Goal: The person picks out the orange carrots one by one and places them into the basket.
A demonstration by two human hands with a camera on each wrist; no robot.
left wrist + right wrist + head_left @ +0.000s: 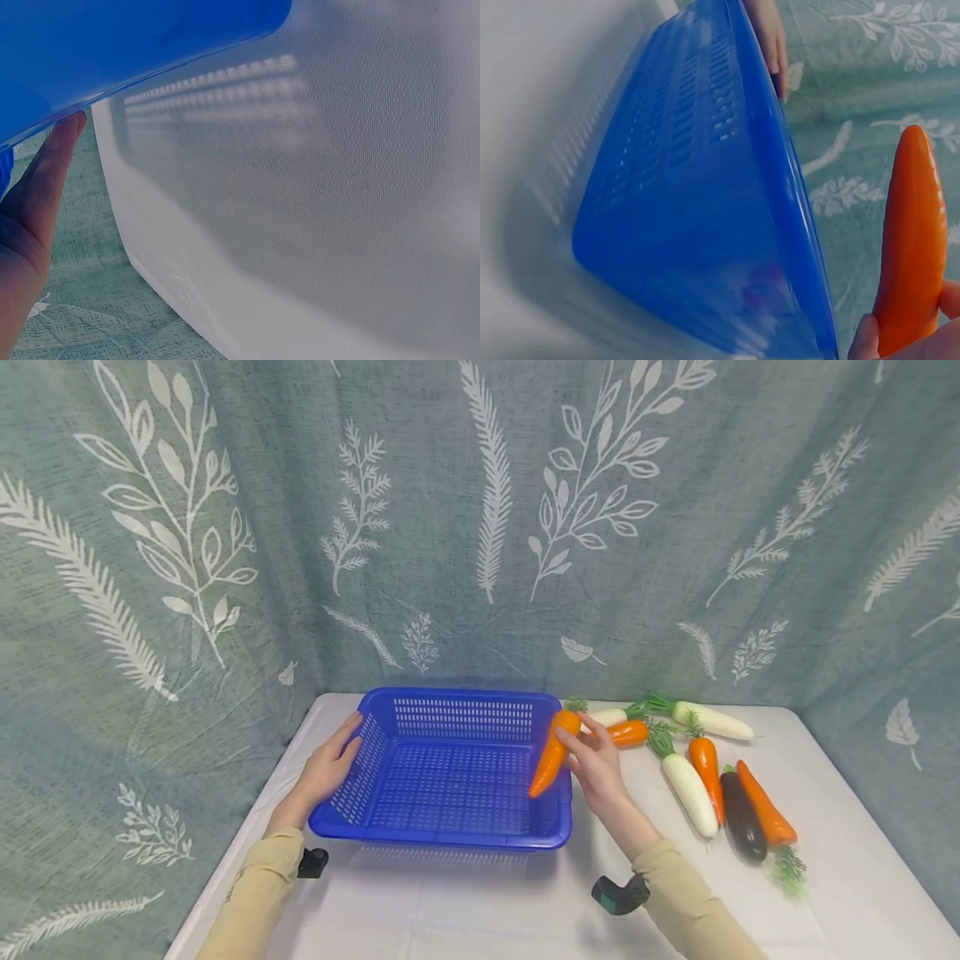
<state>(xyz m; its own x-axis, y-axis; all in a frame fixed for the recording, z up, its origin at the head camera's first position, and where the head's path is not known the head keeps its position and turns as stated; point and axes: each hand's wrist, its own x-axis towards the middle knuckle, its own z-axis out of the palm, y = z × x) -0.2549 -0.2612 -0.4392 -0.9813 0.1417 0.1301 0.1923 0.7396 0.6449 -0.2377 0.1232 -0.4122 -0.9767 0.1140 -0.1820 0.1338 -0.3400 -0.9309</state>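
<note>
My right hand (596, 764) pinches an orange carrot (555, 752) by its thick end, the green tuft at the top and the narrow tip angled down to the left. The carrot hangs over the right rim of the blue plastic basket (442, 841), its tip over the inside. On the basket's left rim lies my left hand (326, 768), thumb to the inner side and other fingers along the outer side. In the left wrist view a fingertip (79, 120) meets the rim's edge. From the right wrist the carrot (913, 240) shows between thumb and fingers, above the rim.
Right of the basket lie two white radishes (692, 797) (712, 720), part of a third (606, 717), carrots (707, 768) (765, 802) (628, 733) and a dark eggplant (744, 818). A leaf-patterned curtain (450, 527) stands behind the white table (450, 914).
</note>
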